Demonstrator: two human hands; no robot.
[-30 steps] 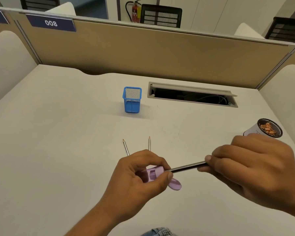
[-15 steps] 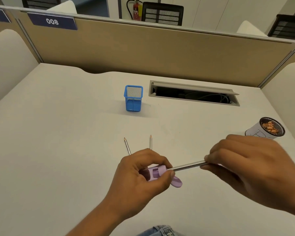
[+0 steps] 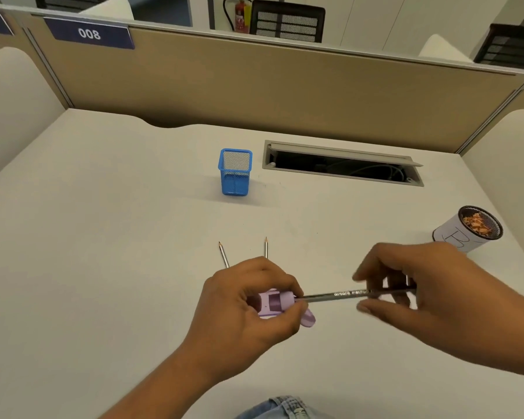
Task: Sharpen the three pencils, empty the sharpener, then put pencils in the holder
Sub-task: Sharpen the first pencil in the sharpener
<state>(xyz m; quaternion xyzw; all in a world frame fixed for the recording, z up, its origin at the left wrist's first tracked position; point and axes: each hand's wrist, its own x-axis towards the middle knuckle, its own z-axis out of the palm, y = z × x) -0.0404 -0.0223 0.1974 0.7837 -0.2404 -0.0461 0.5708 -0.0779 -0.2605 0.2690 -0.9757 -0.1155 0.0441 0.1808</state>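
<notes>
My left hand [image 3: 245, 309] grips a lilac pencil sharpener [image 3: 274, 302] just above the desk. A grey pencil [image 3: 345, 294] sticks out of it to the right. My right hand [image 3: 430, 297] curls round the pencil's far end; its fingers are blurred, and the forefinger and thumb tips sit a little off the shaft. Two sharpened pencils [image 3: 223, 254] [image 3: 266, 247] lie on the desk behind my left hand, tips pointing away, lower ends hidden. The blue mesh holder [image 3: 235, 172] stands upright farther back.
A white cup [image 3: 466, 234] with pencil shavings in it stands at the right, behind my right hand. An open cable slot [image 3: 342, 164] lies right of the holder. Tan partition walls bound the white desk [image 3: 103, 237] at the back.
My right hand's fingers have loosened and shifted along the pencil, showing more of the shaft. My left hand and the sharpener stay in place.
</notes>
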